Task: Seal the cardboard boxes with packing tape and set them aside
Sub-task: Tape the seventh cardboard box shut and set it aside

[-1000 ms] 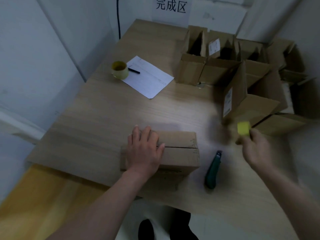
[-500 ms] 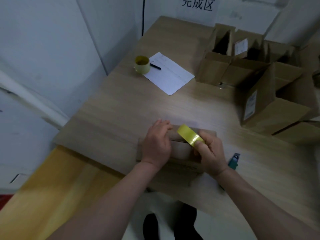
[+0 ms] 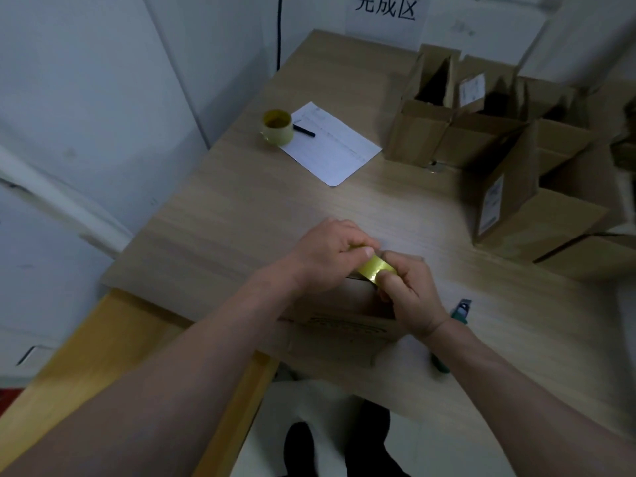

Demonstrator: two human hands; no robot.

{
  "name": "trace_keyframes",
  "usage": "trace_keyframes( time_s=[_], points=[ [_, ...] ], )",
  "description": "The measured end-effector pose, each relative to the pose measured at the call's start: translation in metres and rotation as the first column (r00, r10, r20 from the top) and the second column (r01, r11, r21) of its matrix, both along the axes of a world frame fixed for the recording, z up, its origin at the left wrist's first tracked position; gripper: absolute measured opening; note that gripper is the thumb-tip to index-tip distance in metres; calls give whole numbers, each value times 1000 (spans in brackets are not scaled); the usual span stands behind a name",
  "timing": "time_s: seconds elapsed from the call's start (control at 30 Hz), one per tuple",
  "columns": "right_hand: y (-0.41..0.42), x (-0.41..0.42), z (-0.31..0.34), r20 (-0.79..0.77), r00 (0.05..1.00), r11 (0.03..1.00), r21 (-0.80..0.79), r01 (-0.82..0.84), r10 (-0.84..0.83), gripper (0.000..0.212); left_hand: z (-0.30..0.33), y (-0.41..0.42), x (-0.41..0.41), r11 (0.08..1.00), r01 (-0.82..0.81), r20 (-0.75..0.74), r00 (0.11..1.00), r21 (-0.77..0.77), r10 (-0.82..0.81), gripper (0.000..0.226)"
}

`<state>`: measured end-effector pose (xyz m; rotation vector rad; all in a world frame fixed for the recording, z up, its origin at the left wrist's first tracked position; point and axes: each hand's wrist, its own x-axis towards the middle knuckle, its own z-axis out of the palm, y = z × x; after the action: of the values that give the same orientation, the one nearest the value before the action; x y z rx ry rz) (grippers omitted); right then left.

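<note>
Box (image 3: 340,304), closed, at the near desk (image 3: 241,215) edge, mostly under the forearms. Tape strip (image 3: 375,268), yellow, short, above the box's top; left hand (image 3: 330,253) pinches its far-left end, right hand (image 3: 409,290) pinches its near-right end. Step, as judged: laying the strip over the flap seam. Advice: keep it taut and centred on the seam, land one end first, smooth along to avoid wrinkles. Cutter (image 3: 459,311) just right of box. Tape roll (image 3: 278,127) far left; open boxes (image 3: 481,132) far right.
</note>
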<state>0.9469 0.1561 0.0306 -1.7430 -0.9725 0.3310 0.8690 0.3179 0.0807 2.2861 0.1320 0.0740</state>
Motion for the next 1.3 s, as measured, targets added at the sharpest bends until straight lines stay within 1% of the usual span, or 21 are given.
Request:
trace_keyframes(
  time_s=[0.1, 0.17, 0.23, 0.3, 0.33, 0.37, 0.43, 0.5, 0.53, 0.63, 0.67, 0.73, 0.77, 0.87, 0.93, 1.0, 1.07, 1.13, 1.2, 1.3],
  points=[
    [0, -1, 3, 13, 1000, 1000, -17, -17, 18, 17, 1, 3, 3, 998, -19, 15, 1000, -55, 19, 25],
    [0, -1, 4, 8, 1000, 999, -24, -26, 26, 18, 0, 3, 4, 996, -41, 58, 997, -75, 45, 19],
    [1, -1, 5, -6, 999, 999, -26, -31, 31, 22, -1, 1, 3, 998, -54, 163, 985, -19, 57, 14],
    [0, 1, 5, -39, 999, 1000, -11, -12, 11, 25, -3, -4, -1, 990, -88, 306, 951, 110, 51, 11],
    [-1, 2, 4, -59, 998, 1000, 10, 8, -8, 27, -6, -6, -3, 982, -124, 366, 928, 143, 64, 11],
    [-3, 4, 2, -75, 997, 999, 30, 30, -28, 31, -9, -7, -5, 976, -169, 411, 906, 136, 100, 10],
    [-6, 7, -2, -77, 994, 996, 27, 85, -83, 39, -13, -7, -7, 961, -275, 433, 869, 24, 238, 10],
    [-7, 6, -6, -77, 987, 990, 16, 143, -141, 41, -14, -8, -9, 911, -400, 369, 836, -98, 406, 13],
    [-6, 5, -7, -81, 983, 985, 31, 169, -166, 38, -14, -8, -9, 886, -442, 314, 829, -141, 464, 16],
    [-3, 5, -11, -61, 960, 959, 62, 277, -273, 29, -16, -5, -12, 838, -499, 179, 824, -221, 537, 15],
    [-2, 6, -13, -45, 948, 947, 49, 316, -314, 25, -16, -4, -16, 804, -535, 137, 804, -261, 579, 15],
    [0, 5, -17, -8, 932, 931, 22, 364, -364, 11, -22, 5, -25, 698, -628, 30, 736, -345, 677, 21],
    [1, 3, -17, 16, 929, 929, 14, 369, -370, 10, -25, 9, -31, 662, -659, -26, 716, -358, 698, 23],
    [5, -3, -18, 59, 931, 933, 15, 360, -360, 17, -33, 20, -45, 589, -697, -166, 691, -409, 704, 22],
    [6, -4, -21, 120, 938, 944, -19, 330, -325, 16, -36, 27, -49, 546, -716, -209, 670, -435, 712, 24],
    [6, -3, -23, 213, 938, 957, -44, 288, -272, 19, -40, 30, -52, 512, -723, -238, 658, -465, 714, 25],
    [7, -5, -22, 307, 922, 965, -35, 258, -236, 20, -45, 30, -57, 506, -729, -265, 657, -462, 706, 26],
    [10, -10, -17, 381, 904, 975, -33, 222, -193, 16, -52, 29, -62, 501, -736, -281, 653, -455, 703, 26],
    [10, -10, -18, 405, 901, 981, -47, 190, -155, 8, -58, 29, -65, 500, -740, -286, 650, -450, 704, 23],
    [9, -7, -24, 409, 904, 983, -75, 170, -125, 10, -70, 29, -64, 501, -748, -301, 646, -436, 702, 20]
  ],
)
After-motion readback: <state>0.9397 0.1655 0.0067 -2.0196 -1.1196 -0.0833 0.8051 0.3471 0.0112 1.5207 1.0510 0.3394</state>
